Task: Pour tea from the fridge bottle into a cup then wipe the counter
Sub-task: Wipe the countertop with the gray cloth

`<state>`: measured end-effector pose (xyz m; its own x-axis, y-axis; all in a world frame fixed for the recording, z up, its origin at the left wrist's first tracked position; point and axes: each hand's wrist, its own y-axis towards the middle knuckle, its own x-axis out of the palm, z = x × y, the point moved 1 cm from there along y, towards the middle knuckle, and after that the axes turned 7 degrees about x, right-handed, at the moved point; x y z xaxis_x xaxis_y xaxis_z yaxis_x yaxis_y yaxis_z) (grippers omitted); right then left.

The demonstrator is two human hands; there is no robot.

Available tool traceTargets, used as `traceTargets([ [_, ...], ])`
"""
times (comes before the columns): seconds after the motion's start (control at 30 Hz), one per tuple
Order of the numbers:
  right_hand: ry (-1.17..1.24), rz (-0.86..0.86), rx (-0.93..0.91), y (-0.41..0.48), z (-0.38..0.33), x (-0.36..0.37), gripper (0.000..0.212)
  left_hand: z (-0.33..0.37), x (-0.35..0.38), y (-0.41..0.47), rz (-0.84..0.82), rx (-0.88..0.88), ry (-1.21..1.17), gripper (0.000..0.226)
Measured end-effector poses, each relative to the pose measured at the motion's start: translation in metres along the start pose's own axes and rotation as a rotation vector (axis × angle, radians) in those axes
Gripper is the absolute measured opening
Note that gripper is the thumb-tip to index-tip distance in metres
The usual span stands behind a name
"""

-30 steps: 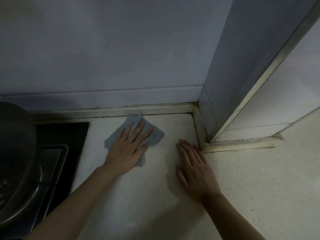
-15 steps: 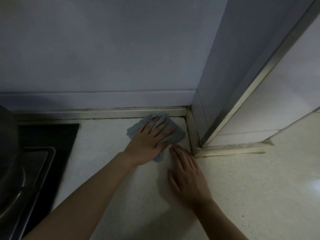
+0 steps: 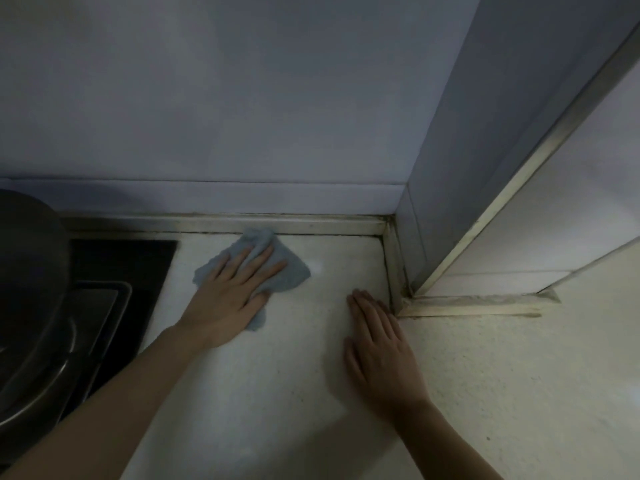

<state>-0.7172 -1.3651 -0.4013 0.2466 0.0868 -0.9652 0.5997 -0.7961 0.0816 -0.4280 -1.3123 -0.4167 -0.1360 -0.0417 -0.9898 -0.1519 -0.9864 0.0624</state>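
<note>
A crumpled blue-grey cloth lies on the pale speckled counter, close to the back wall's edge strip. My left hand presses flat on the cloth with straight, spread fingers. My right hand rests flat on the bare counter to the right, fingers together, its fingertips near the corner of the wall column. No bottle or cup is in view.
A black hob with a dark pot on a metal stand fills the left side. A wall column juts out at the right, with a stained trim strip along its base. The counter continues to the right of the column.
My left hand has slid the cloth back to the left, away from the corner it reached half a second ago. My right hand stays flat in the same spot.
</note>
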Motion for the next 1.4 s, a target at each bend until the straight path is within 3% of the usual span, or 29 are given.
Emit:
traceTargets([
  [0.23,-0.014,0.030,0.004,-0.001,-0.001,-0.001,0.059,0.016,0.003,-0.033,0.059,-0.250,0.040,0.056],
  [0.43,-0.055,0.016,-0.006,-0.001,0.000,0.003,0.061,0.052,-0.002,-0.024,0.024,-0.359,-0.011,0.057],
  [0.73,-0.068,0.027,-0.029,-0.003,-0.001,0.003,0.062,0.147,0.001,-0.082,0.004,-0.134,-0.025,0.049],
  [0.83,-0.105,0.019,-0.019,0.000,-0.006,-0.004,0.060,0.148,-0.006,-0.122,0.001,-0.144,0.028,0.048],
  [0.93,-0.103,0.031,-0.059,0.001,-0.013,-0.021,0.054,0.138,-0.014,-0.136,-0.021,-0.285,0.078,0.051],
  [1.03,-0.101,0.063,-0.100,-0.012,-0.014,-0.031,0.052,0.133,-0.016,-0.120,-0.003,-0.494,-0.001,0.057],
  [1.2,-0.123,0.069,-0.078,-0.030,0.003,-0.034,0.054,0.136,-0.009,-0.057,-0.018,-0.644,-0.120,0.066],
  [1.4,-0.167,0.025,-0.009,-0.051,0.021,-0.023,0.057,0.204,0.015,-0.013,0.045,-0.488,-0.063,0.059],
])
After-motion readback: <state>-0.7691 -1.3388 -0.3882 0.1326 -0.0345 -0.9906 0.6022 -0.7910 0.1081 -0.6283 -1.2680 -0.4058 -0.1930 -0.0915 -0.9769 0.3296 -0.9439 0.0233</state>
